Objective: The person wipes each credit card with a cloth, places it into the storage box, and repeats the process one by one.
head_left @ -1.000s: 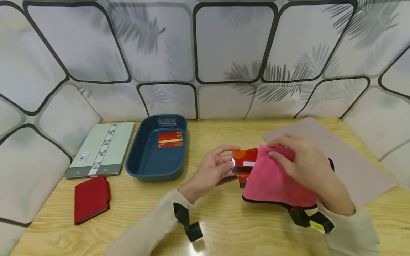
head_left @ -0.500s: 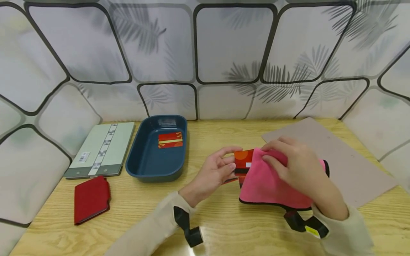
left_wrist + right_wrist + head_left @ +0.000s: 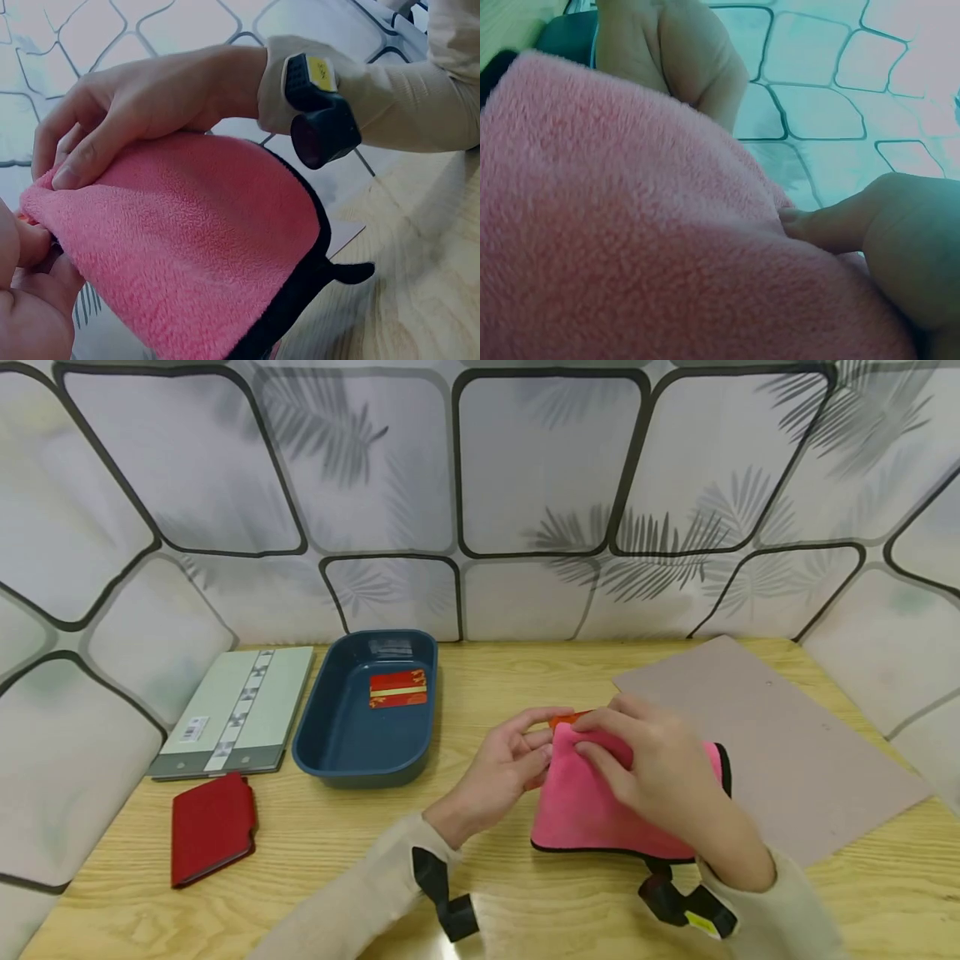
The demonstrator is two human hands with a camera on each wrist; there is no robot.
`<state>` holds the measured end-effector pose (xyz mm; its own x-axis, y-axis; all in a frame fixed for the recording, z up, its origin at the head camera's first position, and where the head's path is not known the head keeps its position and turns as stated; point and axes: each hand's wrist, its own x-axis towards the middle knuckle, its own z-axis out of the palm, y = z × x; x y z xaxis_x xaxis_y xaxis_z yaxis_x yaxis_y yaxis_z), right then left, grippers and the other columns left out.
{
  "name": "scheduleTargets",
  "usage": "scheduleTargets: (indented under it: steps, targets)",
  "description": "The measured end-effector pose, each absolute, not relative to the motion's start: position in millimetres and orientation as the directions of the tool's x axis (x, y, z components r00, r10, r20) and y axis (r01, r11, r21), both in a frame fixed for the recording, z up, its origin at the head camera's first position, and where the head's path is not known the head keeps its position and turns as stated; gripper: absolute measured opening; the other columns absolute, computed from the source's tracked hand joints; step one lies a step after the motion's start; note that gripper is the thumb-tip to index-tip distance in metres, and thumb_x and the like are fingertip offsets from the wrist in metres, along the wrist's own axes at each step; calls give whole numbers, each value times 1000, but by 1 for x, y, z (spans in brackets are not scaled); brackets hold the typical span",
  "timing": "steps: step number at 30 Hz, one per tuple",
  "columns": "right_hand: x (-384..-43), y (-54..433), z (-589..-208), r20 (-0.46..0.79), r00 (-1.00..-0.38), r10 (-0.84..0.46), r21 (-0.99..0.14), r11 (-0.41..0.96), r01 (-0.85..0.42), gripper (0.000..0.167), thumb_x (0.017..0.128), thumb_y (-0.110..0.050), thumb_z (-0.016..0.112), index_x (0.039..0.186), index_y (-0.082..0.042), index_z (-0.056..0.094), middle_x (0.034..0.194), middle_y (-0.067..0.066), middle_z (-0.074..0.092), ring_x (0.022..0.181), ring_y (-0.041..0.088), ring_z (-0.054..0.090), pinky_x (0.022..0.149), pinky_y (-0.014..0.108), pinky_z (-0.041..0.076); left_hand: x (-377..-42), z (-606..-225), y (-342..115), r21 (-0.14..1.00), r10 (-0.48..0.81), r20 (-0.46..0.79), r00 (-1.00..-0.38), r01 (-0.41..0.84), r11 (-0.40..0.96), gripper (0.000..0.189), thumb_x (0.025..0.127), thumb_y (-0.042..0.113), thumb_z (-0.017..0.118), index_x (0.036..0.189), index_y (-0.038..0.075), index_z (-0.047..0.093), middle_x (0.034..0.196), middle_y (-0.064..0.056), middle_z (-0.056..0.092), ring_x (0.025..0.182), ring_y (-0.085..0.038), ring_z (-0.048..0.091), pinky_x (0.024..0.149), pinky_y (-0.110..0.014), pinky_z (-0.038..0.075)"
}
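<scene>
My left hand [image 3: 506, 768] holds red and orange cards [image 3: 567, 720] by their left end, thumb in front. Only a narrow strip of the cards shows in the head view. A fluffy pink cloth [image 3: 592, 802] with black edging hangs over the rest of them. My right hand [image 3: 652, 768] pinches the cloth near its upper edge, thumb on the near side. In the left wrist view the right hand [image 3: 135, 112] grips the pink cloth [image 3: 195, 232] close to the left fingers. The pink cloth [image 3: 630, 225] fills much of the right wrist view.
A blue tray [image 3: 363, 772] with a red and gold card [image 3: 398, 689] in it stands left of my hands. Beyond it lies a pale green folder [image 3: 240, 710], with a red notebook [image 3: 213, 831] in front. A grey-brown sheet [image 3: 787, 760] lies at the right.
My right hand has moved left with the pink cloth, which slides over the cards until only a strip shows. The left hand stays nearly in place, holding them.
</scene>
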<state>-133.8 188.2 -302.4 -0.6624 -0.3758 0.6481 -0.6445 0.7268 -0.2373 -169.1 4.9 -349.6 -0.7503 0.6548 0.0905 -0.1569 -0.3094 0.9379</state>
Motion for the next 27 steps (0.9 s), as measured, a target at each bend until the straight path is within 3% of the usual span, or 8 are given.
scheduleTargets:
  steps: [7,16,21,23,25,27]
  targets:
    - [-132,187,-306,656,-667,-354,-210,763,-612,22,71,-6,82,87,-16,73,72,-5,54,57,6,47,50,23,41,-169,-353,5,949,635,105,-765,-113,-294,44,100,-5,38,144,0,36,136,-32,48,88,-5,68,85,-28,55]
    - [-137,205,-297,604,-731,-319,-203,825,-528,22,73,-9,81,92,-17,72,79,-2,61,63,16,60,55,35,51,-174,-352,6,964,568,143,-811,-17,-266,42,99,-5,43,141,-2,40,133,-29,53,113,-33,61,91,-42,53]
    - [-143,218,-294,584,-759,-286,-251,826,-504,22,74,-7,80,93,-15,73,86,2,66,77,23,66,66,44,55,-177,-352,3,965,547,164,-821,18,-262,41,98,-4,45,139,-1,43,129,-30,56,108,-29,63,92,-42,53]
    - [-146,223,-294,585,-762,-277,-260,826,-499,22,75,-6,80,94,-14,73,88,3,68,81,25,66,69,46,54,-178,-352,1,967,519,163,-839,31,-253,41,97,-5,46,138,0,45,121,-27,61,101,-24,64,89,-35,54]
    - [-147,227,-295,585,-763,-276,-257,829,-497,22,75,-6,80,94,-14,73,88,3,68,82,25,66,70,46,54,-179,-352,1,972,488,151,-860,40,-231,41,96,-7,47,136,0,48,100,-20,66,85,-18,62,82,-29,56]
    - [-148,230,-296,583,-764,-277,-247,835,-491,22,75,-6,80,94,-13,73,88,4,68,81,25,65,69,46,53,-180,-353,1,976,462,137,-876,40,-214,41,95,-8,47,135,0,49,83,-9,62,72,-14,54,76,-25,55]
